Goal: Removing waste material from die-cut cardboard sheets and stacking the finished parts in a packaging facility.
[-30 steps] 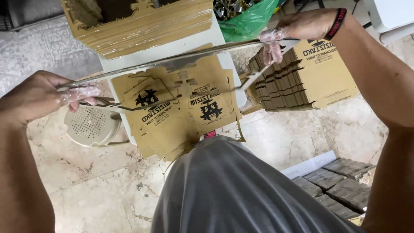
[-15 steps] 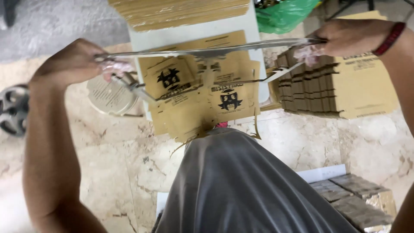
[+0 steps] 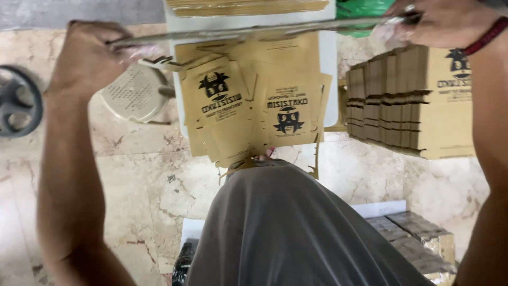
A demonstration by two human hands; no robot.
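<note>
Cardboard sheet (image 3: 254, 30), flat, seen edge-on, spans between both hands near the top of view. Left hand (image 3: 92, 58) closed on its left end; right hand (image 3: 439, 21) closed on its right end, red band at the wrist. Below the sheet, between the hands: printed brown box blanks (image 3: 248, 106) on a white counter (image 3: 330, 79). Stack of folded blanks (image 3: 413, 100) under the right hand. Round perforated stool (image 3: 132, 95) just below the left hand, on marble floor (image 3: 148, 175).

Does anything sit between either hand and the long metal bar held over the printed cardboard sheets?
Nothing visible does. The left hand and right hand each grip an end of the metal bar, which spans above the cardboard sheets.
</note>
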